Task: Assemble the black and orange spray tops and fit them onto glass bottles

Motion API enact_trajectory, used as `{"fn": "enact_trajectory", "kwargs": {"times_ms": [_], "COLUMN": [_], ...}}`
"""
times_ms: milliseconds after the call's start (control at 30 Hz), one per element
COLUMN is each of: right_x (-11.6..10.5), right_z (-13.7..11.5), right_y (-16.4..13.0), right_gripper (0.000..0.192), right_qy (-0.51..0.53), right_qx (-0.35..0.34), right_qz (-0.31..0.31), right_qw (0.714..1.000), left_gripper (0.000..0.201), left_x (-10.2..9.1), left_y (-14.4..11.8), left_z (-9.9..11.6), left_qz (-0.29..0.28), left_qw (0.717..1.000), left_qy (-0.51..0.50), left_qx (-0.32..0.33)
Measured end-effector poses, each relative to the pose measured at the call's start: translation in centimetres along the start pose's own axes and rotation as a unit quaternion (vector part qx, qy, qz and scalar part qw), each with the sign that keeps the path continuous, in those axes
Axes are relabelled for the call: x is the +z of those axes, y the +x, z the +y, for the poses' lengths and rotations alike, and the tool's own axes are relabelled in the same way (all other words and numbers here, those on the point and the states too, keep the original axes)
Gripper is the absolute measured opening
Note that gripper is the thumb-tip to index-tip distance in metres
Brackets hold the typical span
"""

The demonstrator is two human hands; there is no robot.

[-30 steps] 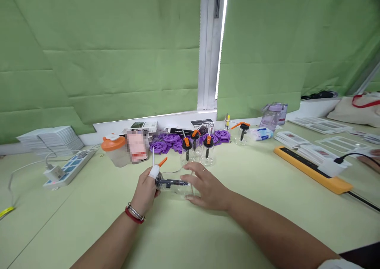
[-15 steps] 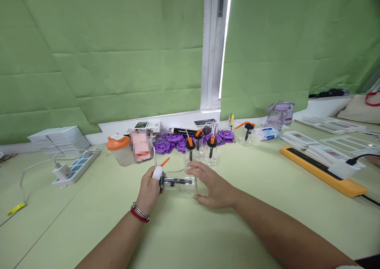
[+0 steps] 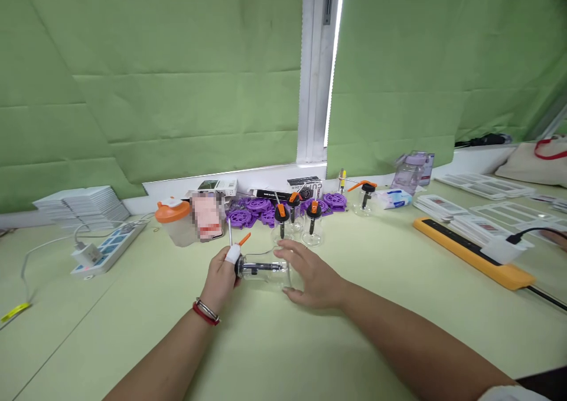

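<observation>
A clear glass jar (image 3: 268, 278) lies on its side in the air above the table, between my two hands. Its black lid end points left, with a dark tube inside, an orange lever (image 3: 244, 239) and a thin metal rod (image 3: 230, 233) sticking out. My left hand (image 3: 221, 276), with a white wrap on the thumb, is closed round the lid end. Fingers and thumb of my right hand (image 3: 310, 276) curve round the jar's base. Behind stand several similar jars with black and orange tops, among them one jar (image 3: 312, 234) just beyond my right hand.
Purple plastic parts (image 3: 254, 212) are heaped at the back. Left of them are a phone (image 3: 207, 215), an orange-lidded cup (image 3: 176, 227) and a white power strip (image 3: 108, 250). On the right lie an orange power strip (image 3: 469, 256), a tissue pack (image 3: 393, 198) and white frames (image 3: 487, 183).
The whole view has shifted slightly, so everything appears a little further left. Both hands keep their hold on the jar, with hardly any movement.
</observation>
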State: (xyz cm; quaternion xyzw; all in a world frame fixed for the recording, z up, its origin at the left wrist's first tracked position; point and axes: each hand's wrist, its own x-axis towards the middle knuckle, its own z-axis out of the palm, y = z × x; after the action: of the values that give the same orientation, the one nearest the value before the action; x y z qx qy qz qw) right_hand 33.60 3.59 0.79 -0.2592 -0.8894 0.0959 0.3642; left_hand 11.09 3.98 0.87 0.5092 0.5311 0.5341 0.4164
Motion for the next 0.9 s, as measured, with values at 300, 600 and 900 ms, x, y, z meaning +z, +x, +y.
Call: {"fn": "enact_trajectory", "kwargs": {"times_ms": [300, 600, 900], "right_x": [-0.9, -1.4, -6.3], "right_z": [-0.2, 2.0, 5.5], "right_y": [0.4, 0.0, 0.0], "right_gripper": [0.031, 0.048, 0.081], "right_qy": [-0.172, -0.134, 0.023], "right_qx": [-0.195, -0.159, 0.222], "right_qz": [-0.010, 0.108, 0.425], "right_qw": [0.966, 0.972, 0.877], "left_gripper": [0.031, 0.025, 0.025], "left_x": [0.4, -1.1, -0.9], "left_y": [0.0, 1.6, 1.9], "left_z": [0.4, -0.4, -1.3], "left_qz": [-0.023, 0.068, 0.061], "left_qw": [0.981, 0.951, 0.965], "left_qy": [-0.146, -0.272, -0.242], "left_qx": [-0.127, -0.128, -0.086]}}
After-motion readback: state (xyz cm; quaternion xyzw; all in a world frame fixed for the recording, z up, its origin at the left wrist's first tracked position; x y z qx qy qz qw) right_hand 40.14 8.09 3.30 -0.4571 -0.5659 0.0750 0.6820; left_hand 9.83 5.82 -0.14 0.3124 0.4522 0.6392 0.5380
